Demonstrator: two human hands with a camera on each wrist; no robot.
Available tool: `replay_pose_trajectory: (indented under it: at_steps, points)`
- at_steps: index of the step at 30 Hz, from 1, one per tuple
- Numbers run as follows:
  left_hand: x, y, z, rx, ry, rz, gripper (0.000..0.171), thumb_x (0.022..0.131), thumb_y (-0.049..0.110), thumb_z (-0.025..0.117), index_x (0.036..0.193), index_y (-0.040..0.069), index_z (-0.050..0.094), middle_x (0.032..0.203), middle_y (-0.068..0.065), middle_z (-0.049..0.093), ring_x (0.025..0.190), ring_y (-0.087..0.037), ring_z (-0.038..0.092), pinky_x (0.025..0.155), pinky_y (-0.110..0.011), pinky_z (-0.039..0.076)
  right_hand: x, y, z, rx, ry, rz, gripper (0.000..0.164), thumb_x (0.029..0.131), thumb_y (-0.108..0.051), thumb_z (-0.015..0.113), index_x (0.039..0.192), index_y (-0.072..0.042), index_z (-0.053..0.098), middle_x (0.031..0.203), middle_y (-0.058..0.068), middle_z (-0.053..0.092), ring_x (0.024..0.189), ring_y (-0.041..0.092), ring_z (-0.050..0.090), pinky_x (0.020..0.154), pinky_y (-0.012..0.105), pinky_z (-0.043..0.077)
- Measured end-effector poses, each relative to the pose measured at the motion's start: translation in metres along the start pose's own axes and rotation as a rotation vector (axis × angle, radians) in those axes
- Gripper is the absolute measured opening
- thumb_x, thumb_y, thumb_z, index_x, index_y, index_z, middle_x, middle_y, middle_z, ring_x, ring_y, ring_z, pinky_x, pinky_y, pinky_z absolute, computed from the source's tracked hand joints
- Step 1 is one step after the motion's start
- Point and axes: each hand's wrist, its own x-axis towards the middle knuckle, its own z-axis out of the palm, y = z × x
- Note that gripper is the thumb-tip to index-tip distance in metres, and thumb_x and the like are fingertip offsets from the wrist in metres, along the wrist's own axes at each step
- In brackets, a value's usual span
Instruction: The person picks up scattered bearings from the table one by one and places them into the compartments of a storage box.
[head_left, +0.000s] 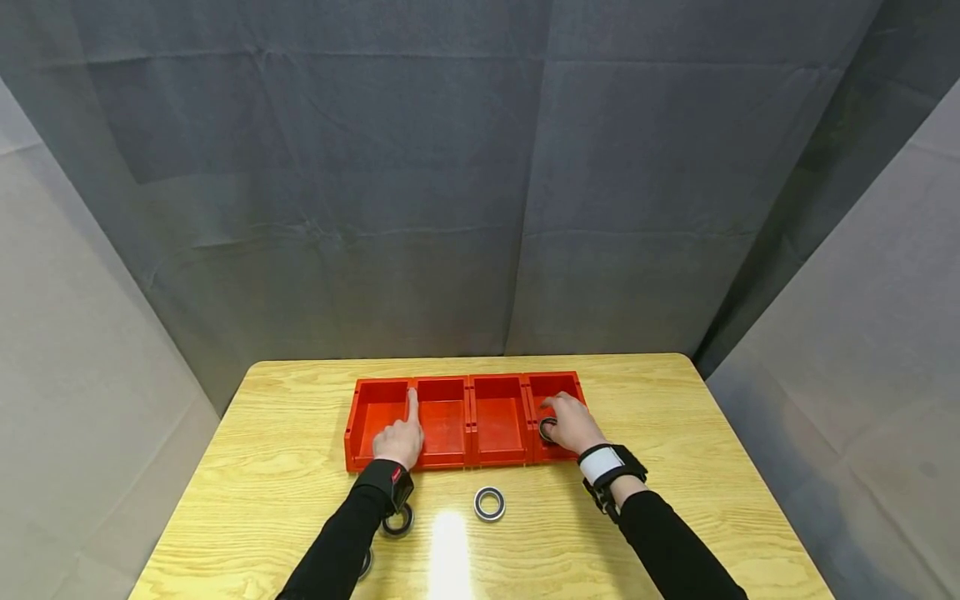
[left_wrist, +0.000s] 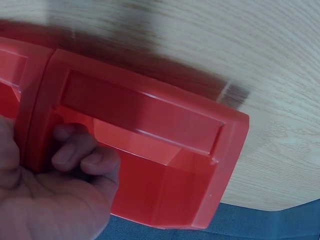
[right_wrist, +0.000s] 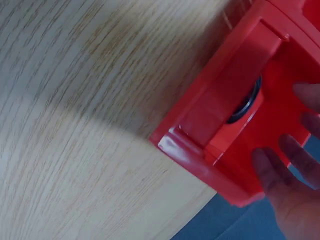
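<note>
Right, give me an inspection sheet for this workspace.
Surface: pale wood-grain table, with a bright reflection at the near side.
Job's things: four red bins in a row; one ring in the rightmost bin; on the table, one ring in full view and two partly hidden by the left sleeve.
Clutter: nothing seen.
Grips: left grip has its index finger extended along the divider between the two leftmost bins; right grip is at the rightmost bin, fingers spread, apart from the ring there.
Cables: nothing seen.
Surroundings: dark grey sheet behind, paler sheets either side.
</note>
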Motion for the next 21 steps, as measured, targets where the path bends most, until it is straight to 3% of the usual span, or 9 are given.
replay_pose_trajectory:
  at_steps: [9, 21]
  points:
    - [0.000, 0.001, -0.001, -0.007, -0.027, -0.023, 0.079, 0.102, 0.025, 0.055, 0.163, 0.015, 0.007, 0.059, -0.009, 0.050, 0.050, -0.027, 0.048, 0.051, -0.034, 0.036, -0.011, 0.005, -0.010, 0.132, 0.017, 0.000, 0.040, 0.087, -0.009, 0.076, 0.125, 0.000, 0.067, 0.129, 0.022, 0.062, 0.117, 0.040, 0.061, 0.100, 0.055, 0.050]
    - [0.001, 0.001, -0.001, -0.006, -0.022, -0.014, 0.078, 0.101, 0.025, 0.055, 0.163, 0.015, 0.007, 0.059, -0.009, 0.051, 0.050, -0.027, 0.049, 0.051, -0.034, 0.038, -0.036, -0.001, -0.004, 0.175, 0.107, -0.099, 0.034, 0.085, -0.008, 0.078, 0.117, 0.000, 0.071, 0.120, 0.018, 0.066, 0.110, 0.038, 0.066, 0.094, 0.052, 0.053]
